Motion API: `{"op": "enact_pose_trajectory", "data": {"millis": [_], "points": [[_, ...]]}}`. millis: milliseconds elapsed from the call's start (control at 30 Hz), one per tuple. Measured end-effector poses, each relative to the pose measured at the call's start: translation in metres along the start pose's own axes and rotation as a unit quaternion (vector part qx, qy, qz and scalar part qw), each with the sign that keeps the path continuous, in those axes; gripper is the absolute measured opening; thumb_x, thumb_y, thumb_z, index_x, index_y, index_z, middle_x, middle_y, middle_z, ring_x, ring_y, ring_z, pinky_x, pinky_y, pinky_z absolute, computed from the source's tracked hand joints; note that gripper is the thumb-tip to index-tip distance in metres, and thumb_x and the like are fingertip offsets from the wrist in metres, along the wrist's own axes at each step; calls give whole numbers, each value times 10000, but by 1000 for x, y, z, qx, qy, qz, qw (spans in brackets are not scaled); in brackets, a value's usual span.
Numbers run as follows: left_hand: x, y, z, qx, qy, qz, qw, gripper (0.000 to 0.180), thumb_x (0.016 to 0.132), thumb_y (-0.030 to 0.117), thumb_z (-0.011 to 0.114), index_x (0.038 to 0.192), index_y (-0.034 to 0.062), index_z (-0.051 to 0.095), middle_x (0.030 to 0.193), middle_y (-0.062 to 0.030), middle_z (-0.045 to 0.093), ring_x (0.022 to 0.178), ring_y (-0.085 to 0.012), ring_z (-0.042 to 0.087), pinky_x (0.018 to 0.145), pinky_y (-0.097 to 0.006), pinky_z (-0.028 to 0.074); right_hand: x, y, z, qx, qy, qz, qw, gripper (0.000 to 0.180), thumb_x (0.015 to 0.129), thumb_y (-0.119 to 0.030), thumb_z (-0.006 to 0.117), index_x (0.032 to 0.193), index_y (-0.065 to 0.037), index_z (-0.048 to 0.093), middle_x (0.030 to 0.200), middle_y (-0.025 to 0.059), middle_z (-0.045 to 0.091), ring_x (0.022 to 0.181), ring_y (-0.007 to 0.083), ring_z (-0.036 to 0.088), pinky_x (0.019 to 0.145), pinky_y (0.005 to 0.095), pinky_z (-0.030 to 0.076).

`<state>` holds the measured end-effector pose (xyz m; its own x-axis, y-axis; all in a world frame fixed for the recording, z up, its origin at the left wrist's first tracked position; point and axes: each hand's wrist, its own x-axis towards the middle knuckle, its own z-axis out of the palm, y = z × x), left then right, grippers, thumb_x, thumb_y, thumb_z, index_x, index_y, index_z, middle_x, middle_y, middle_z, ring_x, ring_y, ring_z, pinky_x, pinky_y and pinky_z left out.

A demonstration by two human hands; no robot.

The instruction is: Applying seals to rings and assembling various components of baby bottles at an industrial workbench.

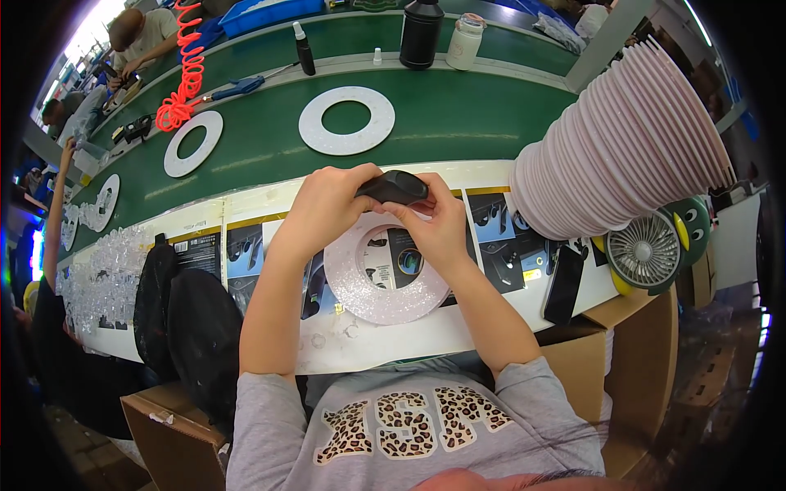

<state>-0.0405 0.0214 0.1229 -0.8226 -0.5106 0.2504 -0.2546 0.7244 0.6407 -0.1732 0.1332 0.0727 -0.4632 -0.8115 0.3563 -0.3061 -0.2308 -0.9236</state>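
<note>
Both of my hands hold a smooth, rounded black piece (395,188) shaped like a computer mouse, just above the far rim of a white speckled ring (344,282). My left hand (332,196) closes on its left end, and my right hand (438,222) pinches its right end. The fingers hide part of the piece, so its exact kind is unclear. Under my wrists, the ring lies flat on the white worktop (327,344). Printed sheets (495,241) with dark pictures show around the ring and through its hole.
At right stand a tall leaning stack of rings (606,147), a small fan (643,250) and a phone (565,286). Clear plastic pieces (102,274) pile at left. Beyond, a green conveyor belt (262,151) carries rings (375,141). A red coiled hose (190,69) hangs there.
</note>
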Motion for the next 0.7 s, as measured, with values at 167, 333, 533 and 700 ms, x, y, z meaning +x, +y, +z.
{"op": "enact_pose_trajectory", "data": {"millis": [167,333,533,700], "points": [[1,-1,2,-5,-1,0,1000,248,676,10,655,920,-6,610,785,-173,651,722,-328,631,658,-332,479,0,0,-1,-5,5,1,1000,322,759,-60,748,1002,17,551,910,108,669,869,152,658,817,277,526],[1,-1,2,-6,-2,-3,1000,252,677,8,658,924,-5,611,783,-169,653,722,-329,632,663,-333,480,1,2,-2,-9,3,-4,1000,317,762,-61,744,1001,17,551,908,109,670,870,153,658,819,281,528],[-2,3,1,-19,2,-16,1000,274,693,26,679,958,-7,616,834,-173,660,775,-331,637,696,-340,483,0,-2,-2,-38,7,-10,999,330,765,-54,737,1025,18,546,927,107,667,896,167,655,840,285,518],[-10,10,-1,-9,28,-3,1000,316,710,24,673,1019,3,611,891,-171,661,837,-333,632,737,-338,486,-3,-3,-4,-32,-5,-26,999,363,769,-36,723,1076,1,531,1012,116,646,948,171,638,880,293,497]]}}
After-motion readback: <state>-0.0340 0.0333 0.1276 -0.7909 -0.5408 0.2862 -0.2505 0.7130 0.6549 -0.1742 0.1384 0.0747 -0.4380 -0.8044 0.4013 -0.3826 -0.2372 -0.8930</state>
